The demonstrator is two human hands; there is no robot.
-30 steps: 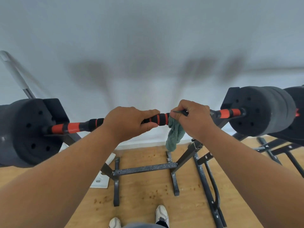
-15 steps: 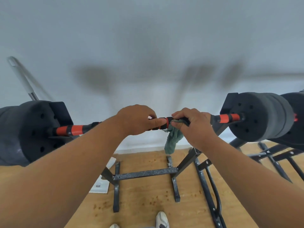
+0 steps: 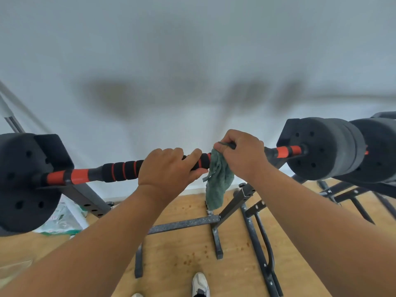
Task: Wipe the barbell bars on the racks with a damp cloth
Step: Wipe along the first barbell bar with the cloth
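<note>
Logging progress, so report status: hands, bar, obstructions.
Left hand grips bar at foam grip. Right hand holds green cloth on bar, cloth end hanging. Nothing blocking the bar.

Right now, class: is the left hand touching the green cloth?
Apart. The head view shows the left hand gripping the barbell bar, black foam showing between its thumb and the green cloth.

One bar (image 3: 120, 170), one cloth (image 3: 218, 181), two hands (image 3: 169, 170).
</note>
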